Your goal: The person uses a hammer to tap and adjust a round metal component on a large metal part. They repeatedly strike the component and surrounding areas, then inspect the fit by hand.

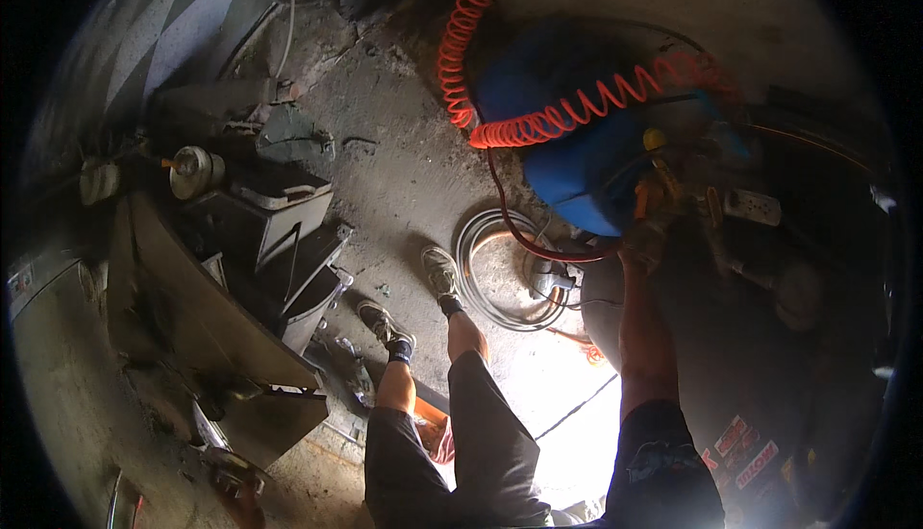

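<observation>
My right arm stretches forward on the right. At its end my right hand (646, 243) is closed beside an orange handle-like part (642, 198); shadow hides what exactly the fingers grip. Just beyond it are brass-yellow fittings (663, 169) with a yellow cap, near a blue tank (567, 178). A dark red hose (519, 231) runs to this hand from a coiled red air hose (548, 130). Low on the left, my left hand (242, 508) is partly seen, dim, its fingers curled at a roundish metallic object (234, 476) whose kind I cannot make out.
A bench grinder (197, 173) stands at the left, above metal bins (274, 221) and a large bent metal sheet (192, 308). A coiled grey hose (466, 270) lies by my shoes (440, 274). The big dark tank (731, 366) fills the right side.
</observation>
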The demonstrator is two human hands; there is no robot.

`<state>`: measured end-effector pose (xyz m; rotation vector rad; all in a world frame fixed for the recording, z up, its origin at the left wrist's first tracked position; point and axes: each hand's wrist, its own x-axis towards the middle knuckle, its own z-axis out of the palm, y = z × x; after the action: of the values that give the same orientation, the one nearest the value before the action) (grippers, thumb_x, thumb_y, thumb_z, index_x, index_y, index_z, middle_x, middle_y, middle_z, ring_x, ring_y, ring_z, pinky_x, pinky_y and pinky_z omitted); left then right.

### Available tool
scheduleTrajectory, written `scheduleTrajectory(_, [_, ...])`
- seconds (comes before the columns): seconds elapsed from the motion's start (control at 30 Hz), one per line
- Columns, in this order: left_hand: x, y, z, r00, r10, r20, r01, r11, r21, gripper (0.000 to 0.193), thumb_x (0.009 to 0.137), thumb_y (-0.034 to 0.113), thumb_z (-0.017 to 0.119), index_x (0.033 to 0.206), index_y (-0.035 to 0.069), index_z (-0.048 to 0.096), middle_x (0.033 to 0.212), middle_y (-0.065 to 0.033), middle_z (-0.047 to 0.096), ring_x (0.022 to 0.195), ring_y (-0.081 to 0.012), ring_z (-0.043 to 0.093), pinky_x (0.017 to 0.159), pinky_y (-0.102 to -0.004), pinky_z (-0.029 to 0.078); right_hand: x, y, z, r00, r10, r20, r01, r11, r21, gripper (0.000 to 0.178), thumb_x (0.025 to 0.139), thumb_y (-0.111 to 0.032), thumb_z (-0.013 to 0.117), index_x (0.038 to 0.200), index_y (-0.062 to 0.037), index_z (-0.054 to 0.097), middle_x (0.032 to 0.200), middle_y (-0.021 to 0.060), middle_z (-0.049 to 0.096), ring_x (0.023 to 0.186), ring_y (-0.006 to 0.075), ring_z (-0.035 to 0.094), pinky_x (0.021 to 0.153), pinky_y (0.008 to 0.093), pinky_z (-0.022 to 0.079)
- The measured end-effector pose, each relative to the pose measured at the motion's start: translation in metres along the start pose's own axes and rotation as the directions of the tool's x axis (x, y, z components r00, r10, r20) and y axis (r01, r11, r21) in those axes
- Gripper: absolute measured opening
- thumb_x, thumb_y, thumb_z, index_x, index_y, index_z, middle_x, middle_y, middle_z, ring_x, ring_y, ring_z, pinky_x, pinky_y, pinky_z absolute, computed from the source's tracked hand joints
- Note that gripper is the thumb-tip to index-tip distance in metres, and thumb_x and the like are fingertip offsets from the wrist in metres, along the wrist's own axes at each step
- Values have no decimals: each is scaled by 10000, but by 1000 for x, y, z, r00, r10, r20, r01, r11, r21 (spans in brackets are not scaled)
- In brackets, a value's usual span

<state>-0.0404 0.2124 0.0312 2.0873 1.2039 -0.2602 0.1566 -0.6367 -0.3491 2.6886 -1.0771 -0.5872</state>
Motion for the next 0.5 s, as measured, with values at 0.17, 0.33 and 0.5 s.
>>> scheduleTrajectory(0.17, [-5, 9, 47, 993, -103, -60, 106, 993, 56, 802, 853, 215, 839, 1524, 93, 417, 1372, -147, 570, 1188, -278, 586, 927, -416, 550, 23, 4, 1, 999, -24, -35, 26, 998, 54, 846, 819, -476, 755, 1507, -121, 415, 1458, 217, 525, 1331, 345, 547, 1048, 493, 478])
scheduleTrajectory(0.33, [10, -3, 71, 991, -72, -111, 76, 996, 38, 804, 787, 146, 882, 1456, 36, 449, 1281, -132, 599, 1107, -249, 619, 916, -381, 552, 25, -12, -2, 979, -179, -100, 187, 979, 80, 827, 834, -479, 739, 1504, -113, 422, 1463, 221, 518, 1340, 352, 533, 1061, 496, 462])
scheduleTrajectory(0.5, [23, 0, 86, 987, 98, -131, -54, 951, 305, 934, 747, 326, 908, 1467, -17, 422, 1313, -234, 525, 1160, -330, 604, 955, -425, 539, 44, -27, 9, 969, -221, -114, 230, 970, 75, 808, 848, -483, 723, 1500, -106, 430, 1468, 224, 512, 1349, 359, 519, 1074, 499, 446])
